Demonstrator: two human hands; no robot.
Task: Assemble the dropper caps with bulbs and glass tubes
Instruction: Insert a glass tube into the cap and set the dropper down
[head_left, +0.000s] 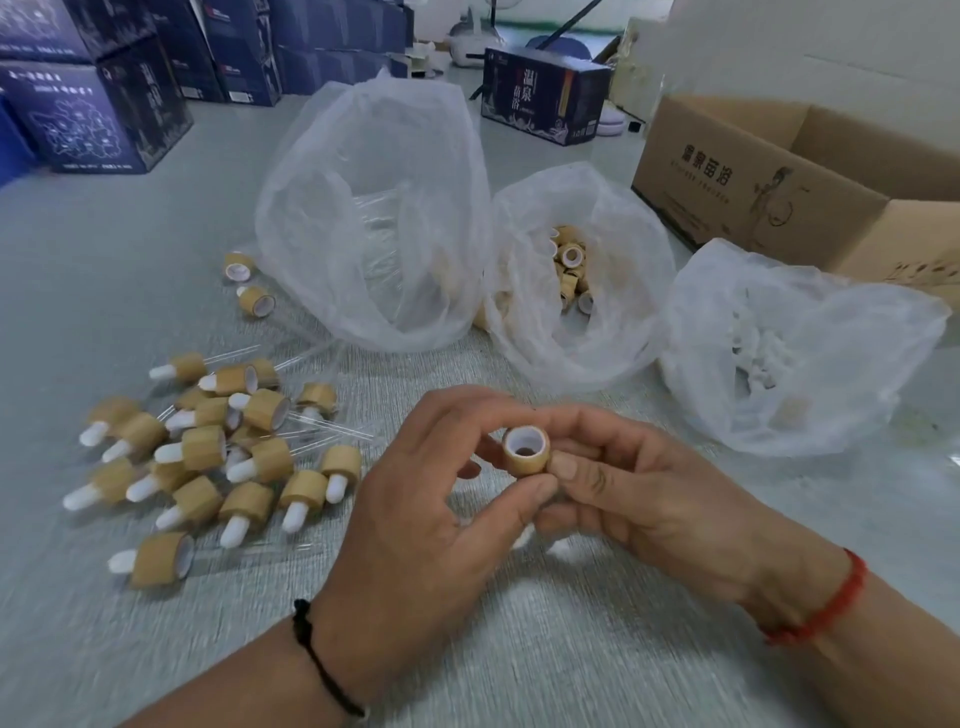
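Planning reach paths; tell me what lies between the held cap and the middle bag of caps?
In the head view, only bare table separates the cap from that bag.

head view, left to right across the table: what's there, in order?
Pile of assembled droppers → tall plastic bag with glass tubes → wooden cap held by the left hand and right hand → bag of white bulbs → cardboard box.

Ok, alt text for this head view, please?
Both hands, left and right, hold one wooden cap over a grey table. Finished droppers are piled to the left, with three plastic bags behind.
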